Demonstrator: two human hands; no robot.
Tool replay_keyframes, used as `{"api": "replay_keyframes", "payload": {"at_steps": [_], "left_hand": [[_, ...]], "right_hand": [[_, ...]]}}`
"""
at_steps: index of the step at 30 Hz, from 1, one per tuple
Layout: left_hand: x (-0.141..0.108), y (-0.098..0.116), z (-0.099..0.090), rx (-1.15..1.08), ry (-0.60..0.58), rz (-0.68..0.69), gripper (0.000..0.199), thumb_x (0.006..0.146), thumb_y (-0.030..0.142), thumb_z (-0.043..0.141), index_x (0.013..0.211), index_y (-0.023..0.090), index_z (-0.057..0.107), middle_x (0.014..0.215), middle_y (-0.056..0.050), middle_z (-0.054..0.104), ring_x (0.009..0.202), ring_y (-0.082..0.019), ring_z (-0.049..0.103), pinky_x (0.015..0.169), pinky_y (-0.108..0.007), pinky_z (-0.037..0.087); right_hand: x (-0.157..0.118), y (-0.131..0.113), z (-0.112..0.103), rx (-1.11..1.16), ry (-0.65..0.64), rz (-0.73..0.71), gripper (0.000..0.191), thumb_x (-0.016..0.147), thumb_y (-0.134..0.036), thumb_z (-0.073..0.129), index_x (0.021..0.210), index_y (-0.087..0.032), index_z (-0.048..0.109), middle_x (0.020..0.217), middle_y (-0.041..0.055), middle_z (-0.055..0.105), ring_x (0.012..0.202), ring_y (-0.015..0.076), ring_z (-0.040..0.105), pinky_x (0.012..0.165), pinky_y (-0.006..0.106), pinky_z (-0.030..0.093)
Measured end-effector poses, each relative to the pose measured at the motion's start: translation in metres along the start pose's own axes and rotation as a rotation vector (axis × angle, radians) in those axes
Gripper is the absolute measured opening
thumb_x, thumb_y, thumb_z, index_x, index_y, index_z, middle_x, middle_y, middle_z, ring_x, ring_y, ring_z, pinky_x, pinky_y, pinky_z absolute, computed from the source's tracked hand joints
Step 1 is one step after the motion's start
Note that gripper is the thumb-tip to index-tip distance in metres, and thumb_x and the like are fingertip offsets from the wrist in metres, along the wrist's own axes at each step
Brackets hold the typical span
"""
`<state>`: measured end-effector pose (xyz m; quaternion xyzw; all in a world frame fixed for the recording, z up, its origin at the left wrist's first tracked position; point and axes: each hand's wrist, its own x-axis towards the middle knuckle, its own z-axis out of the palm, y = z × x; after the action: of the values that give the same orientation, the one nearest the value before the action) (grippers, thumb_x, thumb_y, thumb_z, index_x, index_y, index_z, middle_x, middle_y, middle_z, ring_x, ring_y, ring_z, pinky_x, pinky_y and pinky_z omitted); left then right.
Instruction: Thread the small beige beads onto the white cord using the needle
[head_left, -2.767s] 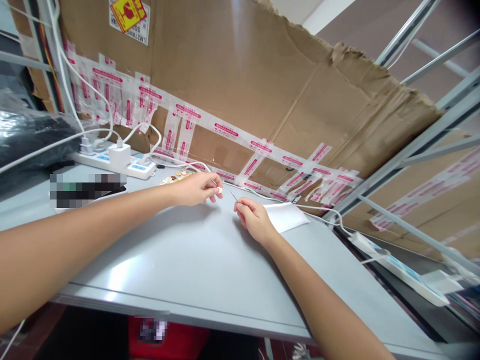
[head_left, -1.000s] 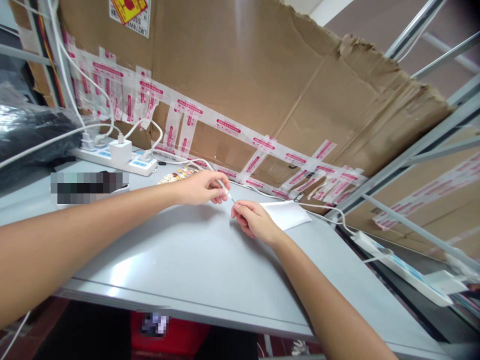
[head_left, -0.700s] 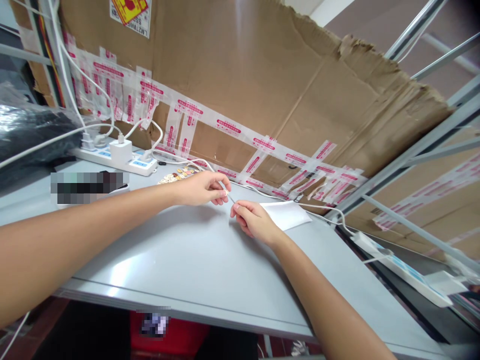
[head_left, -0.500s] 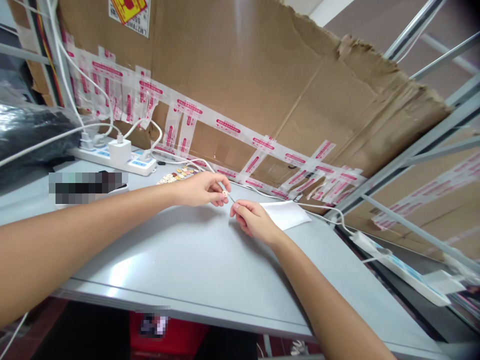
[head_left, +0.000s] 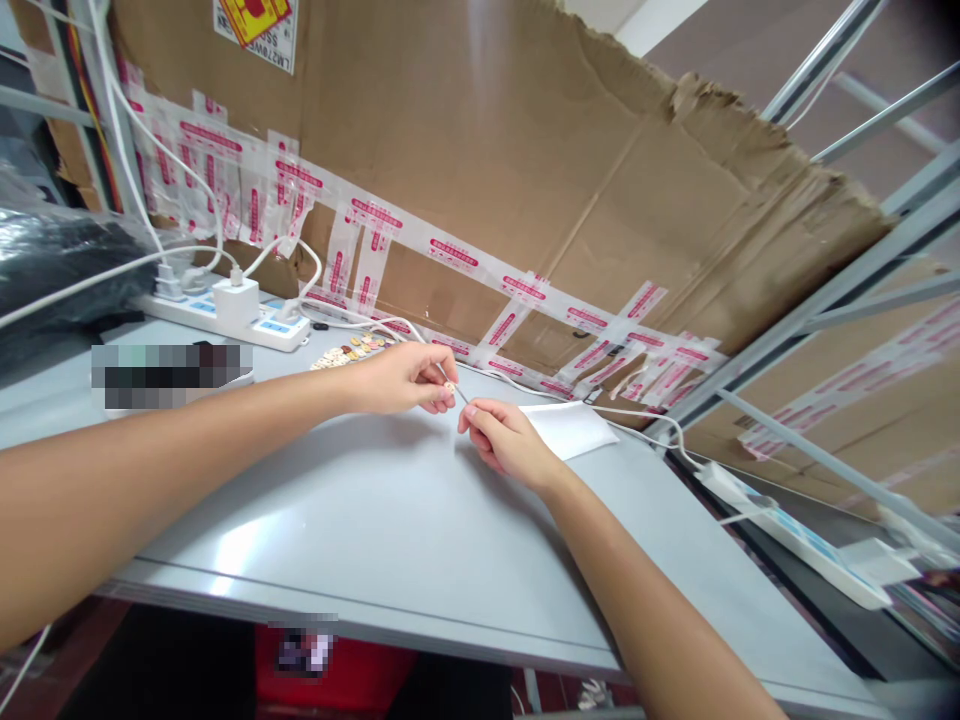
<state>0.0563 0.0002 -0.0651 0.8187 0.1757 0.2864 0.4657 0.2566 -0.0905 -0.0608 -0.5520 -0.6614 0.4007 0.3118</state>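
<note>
Grey table (head_left: 360,520), taped cardboard (head_left: 480,150) behind, metal shelving (head_left: 847,270), white power strip (head_left: 274,328)

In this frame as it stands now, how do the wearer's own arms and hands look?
Both the left hand and the right hand are bare, with no gloves, rings or markings visible. The wrists carry no watch or band, and no sleeve shows on either forearm.

Two hands (head_left: 504,438), two power strips (head_left: 288,334), one white sheet (head_left: 576,430).

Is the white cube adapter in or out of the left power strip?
In: the adapter sits on the power strip's socket face, with a cable attached.
</note>
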Motion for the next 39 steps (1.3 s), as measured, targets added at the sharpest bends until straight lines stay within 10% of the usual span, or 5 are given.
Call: {"api": "replay_keyframes", "payload": {"at_steps": [13,39], "left_hand": [[-0.003,0.013,0.006,0.036,-0.050,-0.045,0.022,0.085,0.031,0.065,0.102,0.016,0.062,0.081,-0.005,0.072,0.078,-0.017,0.071,0.072,-0.029,0.057],[-0.004,0.016,0.022,0.372,0.129,0.177,0.016,0.086,0.027,0.059,0.096,0.018,0.068,0.081,-0.002,0.070,0.074,-0.014,0.063,0.065,-0.024,0.045]], "right_hand": [[0.007,0.013,-0.001,-0.033,0.250,-0.218,0.030,0.086,-0.049,0.061,0.080,-0.020,0.059,0.055,-0.0071,0.038,0.045,0.0074,0.031,0.044,0.023,0.026],[0.004,0.000,0.004,0.296,0.154,-0.027,0.033,0.077,-0.048,0.071,0.077,-0.021,0.053,0.045,-0.0108,0.035,0.036,0.0046,0.024,0.036,0.020,0.019]]}}
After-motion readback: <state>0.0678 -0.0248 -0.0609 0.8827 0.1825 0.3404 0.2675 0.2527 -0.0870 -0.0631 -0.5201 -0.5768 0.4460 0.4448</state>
